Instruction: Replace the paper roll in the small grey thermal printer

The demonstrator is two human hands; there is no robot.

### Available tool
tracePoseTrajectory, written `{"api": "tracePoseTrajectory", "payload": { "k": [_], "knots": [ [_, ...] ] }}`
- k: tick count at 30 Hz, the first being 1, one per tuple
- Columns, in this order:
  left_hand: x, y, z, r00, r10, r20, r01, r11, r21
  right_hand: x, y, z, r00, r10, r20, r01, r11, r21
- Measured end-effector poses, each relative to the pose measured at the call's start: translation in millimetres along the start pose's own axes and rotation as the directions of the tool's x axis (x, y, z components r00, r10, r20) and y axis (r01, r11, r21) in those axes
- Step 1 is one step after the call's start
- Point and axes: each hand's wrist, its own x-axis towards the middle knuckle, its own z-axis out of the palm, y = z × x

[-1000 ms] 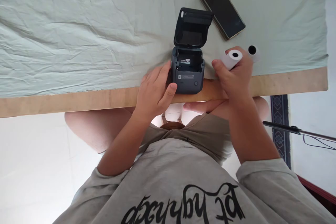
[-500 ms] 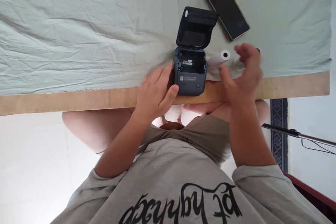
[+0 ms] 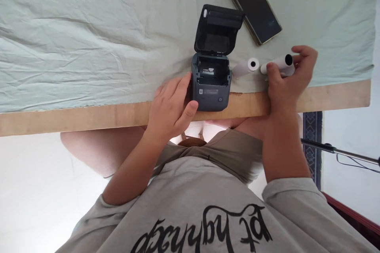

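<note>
One open printer [image 3: 210,97] sits on a green-covered table [image 3: 74,118] above pale flooring [image 3: 32,178].

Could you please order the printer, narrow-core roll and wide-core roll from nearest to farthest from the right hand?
1. Wide-core roll: touching the right hand.
2. Narrow-core roll: further left.
3. Printer: farthest left.

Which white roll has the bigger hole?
The roll at the right hand, farther from the printer: its wide dark hole nearly fills its end. The other roll beside the printer has only a small hole.
</note>
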Motion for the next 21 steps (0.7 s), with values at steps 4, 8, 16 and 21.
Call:
{"api": "tracePoseTrajectory", "payload": {
  "k": [4, 8, 16, 21],
  "knots": [
    [0.3, -0.8, -2.3, 1.000, 0.020, 0.020, -0.020, 1.000, -0.006, -5.3, -5.5, 0.8, 0.985, -0.157, -0.071, 0.158, 0.987, 0.006],
    [1.2, -1.1, -4.6, 0.999, 0.036, 0.027, -0.036, 0.999, 0.004, -2.6, -7.0, -2.6, 0.978, -0.208, -0.030, 0.205, 0.976, -0.076],
    [1.8, 2.1, -5.8, 0.999, -0.003, 0.041, 0.002, 1.000, 0.030, 1.9, 3.5, 1.4, 0.985, -0.141, -0.101, 0.129, 0.984, -0.121],
    [3.0, 2.8, -4.1, 0.999, -0.010, 0.045, 0.007, 0.997, 0.075, 1.4, -3.3, 3.7, 0.982, -0.100, -0.160, 0.097, 0.995, -0.030]
  ]
}}
